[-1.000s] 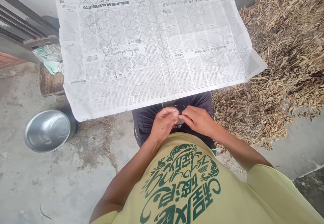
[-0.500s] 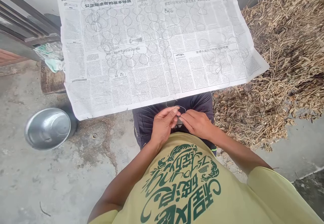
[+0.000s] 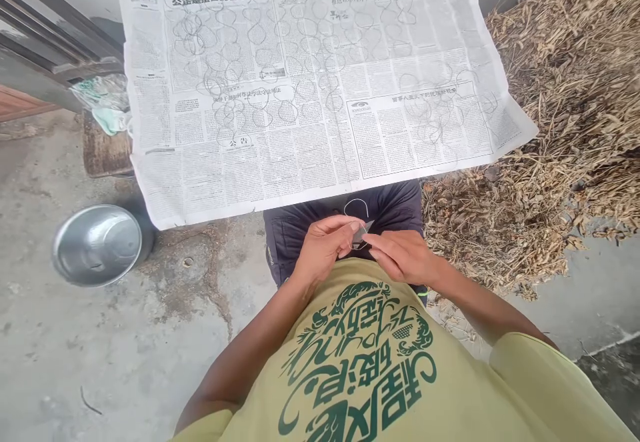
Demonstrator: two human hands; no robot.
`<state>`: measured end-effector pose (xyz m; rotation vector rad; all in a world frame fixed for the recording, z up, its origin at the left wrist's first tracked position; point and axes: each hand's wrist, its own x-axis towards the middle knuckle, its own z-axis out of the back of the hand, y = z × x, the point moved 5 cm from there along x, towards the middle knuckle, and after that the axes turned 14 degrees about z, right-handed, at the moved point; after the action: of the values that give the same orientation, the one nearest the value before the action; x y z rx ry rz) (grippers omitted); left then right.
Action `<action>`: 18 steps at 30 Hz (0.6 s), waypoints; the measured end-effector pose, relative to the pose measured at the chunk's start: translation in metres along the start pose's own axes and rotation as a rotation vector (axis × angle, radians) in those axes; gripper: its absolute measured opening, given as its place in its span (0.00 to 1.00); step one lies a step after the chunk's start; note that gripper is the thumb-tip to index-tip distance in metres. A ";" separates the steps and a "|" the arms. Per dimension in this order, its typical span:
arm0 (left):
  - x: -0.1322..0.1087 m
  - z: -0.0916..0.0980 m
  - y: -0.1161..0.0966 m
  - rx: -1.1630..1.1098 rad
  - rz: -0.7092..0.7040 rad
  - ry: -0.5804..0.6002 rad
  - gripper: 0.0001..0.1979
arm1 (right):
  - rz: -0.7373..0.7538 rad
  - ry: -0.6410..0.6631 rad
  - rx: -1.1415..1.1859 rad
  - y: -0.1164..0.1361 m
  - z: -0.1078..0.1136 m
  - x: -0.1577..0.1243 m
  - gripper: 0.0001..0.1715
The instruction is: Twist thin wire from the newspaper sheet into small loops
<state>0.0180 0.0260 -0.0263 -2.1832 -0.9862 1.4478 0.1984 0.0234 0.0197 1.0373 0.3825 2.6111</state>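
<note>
A thin pale wire (image 3: 356,200), bent into curves, runs between my hands just above my lap. My left hand (image 3: 327,245) pinches it between thumb and forefinger. My right hand (image 3: 403,254) is closed, its fingertips at the right side of the wire's lower curve. Above the fingers, one end of the wire stands up as an open arc. A small grey pointed patch shows between the hands; what it is I cannot make out. Beyond them lies a spread newspaper (image 3: 240,175) bearing many thin wire loops (image 3: 261,109), several joined in chains.
At the left, a metal pot (image 3: 97,245) stands on the concrete floor (image 3: 125,362). A wooden stool (image 3: 106,152) with a plastic bag (image 3: 107,95) on it is behind the pot. Dry straw and stalks (image 3: 565,115) are heaped on the right. The newspaper's front edge overhangs my knees.
The wire has turned, so its arc now rises above my fingers. My right hand has moved slightly down and to the right. The grey pointed patch between my hands shows more now.
</note>
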 end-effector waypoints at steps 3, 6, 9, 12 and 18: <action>0.000 0.005 0.001 0.129 0.041 0.079 0.13 | -0.141 0.125 0.039 -0.026 0.022 0.011 0.31; -0.001 0.008 0.000 0.244 0.098 0.157 0.13 | -0.093 0.342 0.158 -0.045 0.033 0.027 0.25; -0.001 0.011 -0.001 0.320 0.177 0.239 0.15 | -0.006 0.450 0.296 -0.051 0.037 0.040 0.20; -0.001 0.015 -0.005 0.362 0.198 0.294 0.15 | 0.018 0.491 0.407 -0.052 0.038 0.047 0.19; -0.005 0.007 -0.020 0.514 0.119 0.376 0.12 | -0.143 0.490 0.549 -0.056 0.029 0.053 0.15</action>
<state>0.0028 0.0362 -0.0136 -2.0338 -0.3149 1.1148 0.1918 0.0987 0.0527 0.4505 1.2879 2.6585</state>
